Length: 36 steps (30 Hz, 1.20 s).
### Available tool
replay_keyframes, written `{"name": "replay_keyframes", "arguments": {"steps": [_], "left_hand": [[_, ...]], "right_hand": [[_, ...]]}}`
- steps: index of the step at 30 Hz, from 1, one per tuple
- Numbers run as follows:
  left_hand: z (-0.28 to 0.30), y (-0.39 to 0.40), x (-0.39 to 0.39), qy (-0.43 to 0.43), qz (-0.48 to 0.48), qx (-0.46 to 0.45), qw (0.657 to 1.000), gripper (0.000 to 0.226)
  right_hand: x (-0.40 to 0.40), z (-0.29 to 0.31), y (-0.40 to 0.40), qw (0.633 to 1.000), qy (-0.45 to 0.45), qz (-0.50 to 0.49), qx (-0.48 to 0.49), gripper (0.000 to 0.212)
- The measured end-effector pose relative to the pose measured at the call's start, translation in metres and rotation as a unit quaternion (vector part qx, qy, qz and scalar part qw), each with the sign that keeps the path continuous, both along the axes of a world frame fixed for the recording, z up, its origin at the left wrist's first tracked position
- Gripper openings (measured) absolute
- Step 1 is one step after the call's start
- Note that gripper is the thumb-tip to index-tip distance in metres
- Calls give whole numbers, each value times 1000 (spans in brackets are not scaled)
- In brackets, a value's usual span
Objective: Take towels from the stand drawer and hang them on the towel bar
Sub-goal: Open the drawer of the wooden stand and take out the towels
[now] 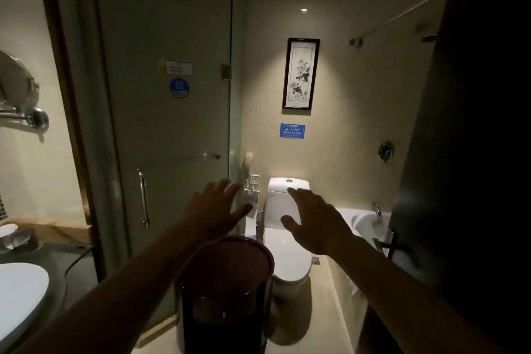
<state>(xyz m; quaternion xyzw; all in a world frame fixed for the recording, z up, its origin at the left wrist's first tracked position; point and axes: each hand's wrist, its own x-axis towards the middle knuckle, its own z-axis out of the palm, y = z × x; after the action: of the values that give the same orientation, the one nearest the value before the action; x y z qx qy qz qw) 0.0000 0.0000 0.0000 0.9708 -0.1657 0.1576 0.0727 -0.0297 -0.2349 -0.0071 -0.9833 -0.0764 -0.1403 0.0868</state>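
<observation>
A round dark brown stand (227,290) sits on the floor just below my arms, its drawer (224,314) with a small knob closed. My left hand (215,210) is stretched forward above the stand, fingers spread, holding nothing. My right hand (316,221) reaches out over the toilet, also spread and empty. A thin metal rail (399,16) runs high along the right wall. No towel is visible.
A white toilet (287,241) stands behind the stand. A glass shower door (172,123) with a handle is on the left, a sink counter (17,290) at the lower left, a bathtub (367,224) to the right. A dark door edge (474,152) fills the right side.
</observation>
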Motion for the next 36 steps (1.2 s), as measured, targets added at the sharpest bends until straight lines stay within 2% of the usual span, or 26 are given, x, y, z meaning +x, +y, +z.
{"name": "replay_keyframes", "arguments": {"steps": [3, 7, 12, 16, 23, 36], "left_hand": [[3, -9, 12, 4, -5, 11, 1000, 100], [1, -15, 28, -11, 5, 7, 1000, 74], [6, -11, 48, -1, 21, 18, 1000, 79], [7, -8, 71, -7, 16, 35, 999, 72], [8, -16, 106, 17, 6, 16, 1000, 70], [18, 3, 175, -3, 33, -3, 999, 68]], "right_hand": [[14, 3, -6, 1000, -6, -4, 12, 71], [31, 6, -13, 1000, 2, 16, -4, 70], [57, 14, -4, 999, 13, 33, 0, 65], [80, 14, 13, 999, 21, 39, -6, 64], [108, 15, 13, 999, 23, 47, 12, 62], [188, 25, 20, 997, 11, 63, 53, 61]]}}
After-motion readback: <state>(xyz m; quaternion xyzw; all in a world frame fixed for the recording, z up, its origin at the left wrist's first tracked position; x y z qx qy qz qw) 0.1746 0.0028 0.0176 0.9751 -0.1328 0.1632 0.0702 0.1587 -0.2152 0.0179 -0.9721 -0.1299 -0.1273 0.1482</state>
